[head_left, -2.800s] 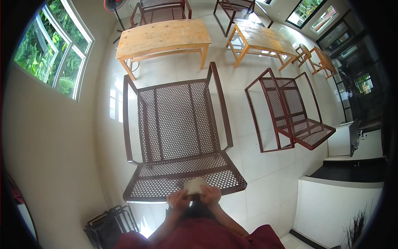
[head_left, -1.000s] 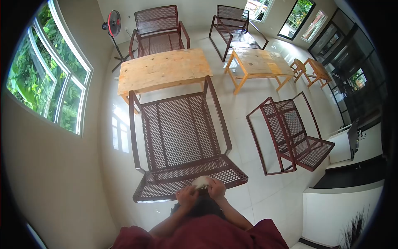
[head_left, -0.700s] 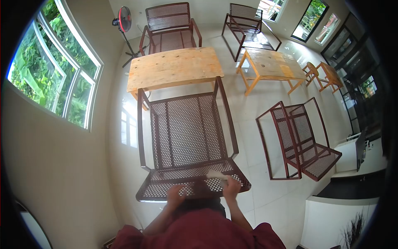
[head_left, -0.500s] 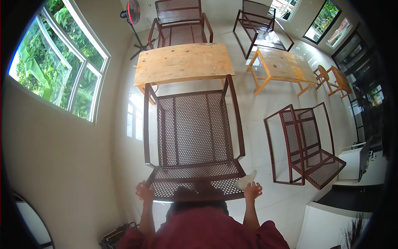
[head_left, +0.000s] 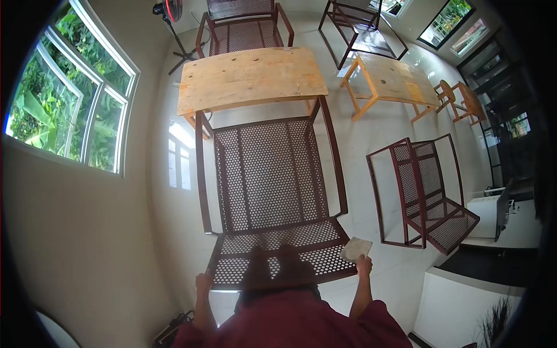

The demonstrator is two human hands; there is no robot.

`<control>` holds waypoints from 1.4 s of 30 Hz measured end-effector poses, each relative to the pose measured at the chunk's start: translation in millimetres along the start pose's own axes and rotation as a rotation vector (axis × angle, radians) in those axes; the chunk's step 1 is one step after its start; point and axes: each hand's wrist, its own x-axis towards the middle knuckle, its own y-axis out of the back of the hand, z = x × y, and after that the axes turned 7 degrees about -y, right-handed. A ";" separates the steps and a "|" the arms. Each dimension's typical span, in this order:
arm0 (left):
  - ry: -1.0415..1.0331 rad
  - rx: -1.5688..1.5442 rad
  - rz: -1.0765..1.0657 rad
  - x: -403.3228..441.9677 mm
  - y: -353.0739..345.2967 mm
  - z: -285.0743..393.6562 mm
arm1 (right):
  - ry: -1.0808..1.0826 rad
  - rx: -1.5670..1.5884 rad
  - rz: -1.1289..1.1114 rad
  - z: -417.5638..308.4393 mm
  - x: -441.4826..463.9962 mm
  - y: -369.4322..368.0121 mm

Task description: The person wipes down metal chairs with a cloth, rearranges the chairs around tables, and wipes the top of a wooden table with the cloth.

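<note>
A dark brown metal chair (head_left: 270,174) with a perforated back and seat lies tipped in front of me, its open arm frames reaching toward a wooden table. My left hand (head_left: 203,282) is closed at the near left corner of the chair, fingers around its edge. At the near right corner, my right hand (head_left: 364,265) pinches a pale folded cloth (head_left: 355,249). The cloth sticks up beside the chair's edge, and whether that hand also touches the frame is hard to make out.
Touching distance beyond the chair stands the wooden table (head_left: 249,78). A second tipped brown chair (head_left: 426,191) is on the right, near a white counter (head_left: 447,310). Further off are a low table (head_left: 400,84), more brown chairs (head_left: 246,35) and a standing fan (head_left: 174,29). A windowed wall (head_left: 75,220) runs along the left.
My right hand has closed its fingers on the cloth, which now stands out flatter. Both hands and the chair's near edge appear slightly lower in view; the whole scene has shifted a little.
</note>
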 end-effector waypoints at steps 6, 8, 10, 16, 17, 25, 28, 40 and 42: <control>0.000 0.020 0.004 0.4 20.5 -14.3 | -0.009 -0.004 0.055 24.6 -16.6 -20.6; -0.030 0.063 0.039 7.0 20.0 -21.1 | -0.003 0.003 0.017 28.0 -18.5 -23.0; -0.036 0.059 0.051 10.9 18.1 -22.6 | -0.031 0.010 0.039 26.2 -26.9 -26.4; -0.015 0.078 0.057 6.1 13.5 -28.9 | -0.019 0.012 0.028 23.3 -30.6 -19.6; -0.007 0.061 0.066 2.7 14.5 -24.2 | 0.000 0.018 0.011 22.1 -29.3 -18.2; -0.009 0.047 0.017 -5.5 -11.5 -21.6 | 0.095 0.038 0.048 -26.6 -18.4 8.0; 0.001 0.030 0.051 -5.4 -13.2 -10.7 | 0.145 0.061 0.022 -47.7 -4.3 7.7; 0.046 0.003 0.032 5.5 -8.8 -13.6 | 0.205 0.022 0.073 -43.5 0.1 1.3; 0.033 0.010 0.033 2.5 -4.7 -14.2 | 0.227 0.045 0.064 -40.2 -6.5 3.2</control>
